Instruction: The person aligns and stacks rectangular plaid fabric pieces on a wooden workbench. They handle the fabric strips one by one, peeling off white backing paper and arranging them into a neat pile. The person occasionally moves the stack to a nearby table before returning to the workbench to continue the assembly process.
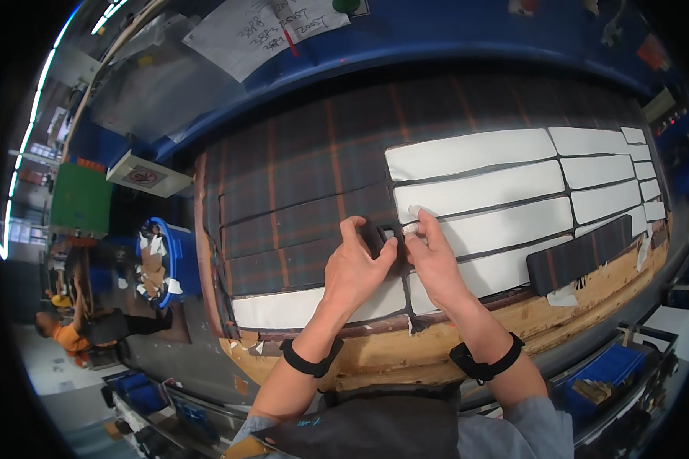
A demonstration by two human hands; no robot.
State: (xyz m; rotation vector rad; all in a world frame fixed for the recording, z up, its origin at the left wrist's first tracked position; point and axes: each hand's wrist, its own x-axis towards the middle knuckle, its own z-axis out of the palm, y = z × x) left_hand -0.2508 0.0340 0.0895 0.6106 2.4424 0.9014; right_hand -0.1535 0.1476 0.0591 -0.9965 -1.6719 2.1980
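My left hand (357,266) holds a small dark piece (375,236) between thumb and bent fingers, just over the dark plaid cloth. Close beside it, my right hand (436,264) is closed in a pinch, its fingertips wrapped in or touching something white; what it grips is too small to make out. Below both hands lies a plaid-covered bench top (306,153). Long white rectangular panels (482,189) are laid in rows on the right, with narrow dark gaps between them. Another white panel (283,307) runs along the front edge, partly behind my left forearm.
A dark plaid strip (580,255) lies across the panels at front right. The bench has a worn wooden edge (344,367). Left of it stands a blue bin (172,260) of scraps, and farther off a person in orange (73,336). Papers (260,34) lie on a blue surface behind.
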